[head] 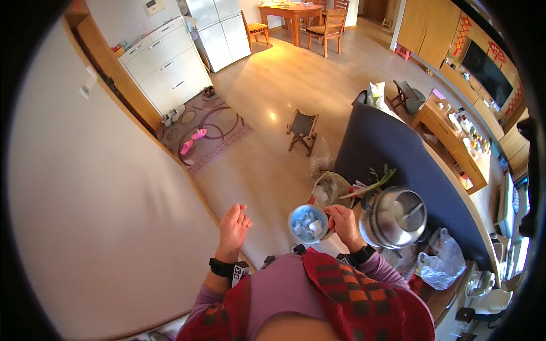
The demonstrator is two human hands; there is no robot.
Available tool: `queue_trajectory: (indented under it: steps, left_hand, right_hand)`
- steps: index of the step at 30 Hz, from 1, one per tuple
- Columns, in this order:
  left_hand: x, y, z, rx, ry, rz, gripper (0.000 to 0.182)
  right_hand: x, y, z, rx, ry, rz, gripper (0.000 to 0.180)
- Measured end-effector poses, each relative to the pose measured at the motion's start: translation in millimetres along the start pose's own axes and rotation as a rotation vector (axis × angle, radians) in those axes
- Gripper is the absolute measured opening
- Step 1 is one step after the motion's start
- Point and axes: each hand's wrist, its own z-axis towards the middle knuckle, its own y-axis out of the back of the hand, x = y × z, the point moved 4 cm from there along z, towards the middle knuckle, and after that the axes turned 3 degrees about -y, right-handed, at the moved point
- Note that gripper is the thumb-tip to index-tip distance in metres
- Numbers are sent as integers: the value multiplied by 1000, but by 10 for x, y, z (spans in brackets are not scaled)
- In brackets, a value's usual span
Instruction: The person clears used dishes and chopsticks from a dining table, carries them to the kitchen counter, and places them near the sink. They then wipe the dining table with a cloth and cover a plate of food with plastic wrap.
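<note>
My right hand (344, 223) grips the rim of a light-blue round container (293, 221) in front of my body. White and bluish crumpled scraps (310, 226) lie inside it; what they are is too blurred to tell. My left hand (236, 225) is raised beside the white wall, fingers loosely curled and apart, with nothing in it. Just right of my right hand stands a stainless steel pot (393, 217) with a glass-topped lid. Beyond the container sits a plastic bag (330, 187), and a green onion (370, 187) lies across its edge.
A dark sofa back (392, 140) curves along the right. Farther ahead, a folding stool (302, 128) stands on the wooden floor. Pink slippers (193, 141) rest on a patterned mat (222, 123) by the door. Near the pot is a clear plastic bag (442, 260). The wall (106, 213) runs close along my left.
</note>
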Motion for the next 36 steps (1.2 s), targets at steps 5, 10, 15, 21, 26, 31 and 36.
queue_trajectory:
  steps: [5, 10, 15, 21, 26, 31, 36]
  left_hand:
    - [-572, 295, 1183, -84, -52, 1, 13]
    - [-992, 686, 2721, -224, -27, -30, 17]
    - [-1608, 787, 4374, -53, 145, 47, 12]
    - [-1731, 483, 6117, 84, 322, 123, 14]
    - [-1247, -54, 7458, 228, 556, 140, 24]
    - [-1294, -515, 8992, 123, 568, 269, 21]
    - [-1180, -1276, 10449, 136, 556, 254, 21]
  right_hand:
    - [173, -483, 1256, 35, -11, 99, 26]
    - [321, -813, 2741, -138, 26, 80, 23]
    - [514, -1261, 4136, -244, -23, 122, 19]
    - [652, -1371, 5071, -352, -115, -5, 21]
    - [744, -936, 6030, -544, -222, -45, 25]
    - [1021, -657, 7457, -509, -195, 105, 21]
    - [1474, -158, 8600, -505, -114, 5, 22]
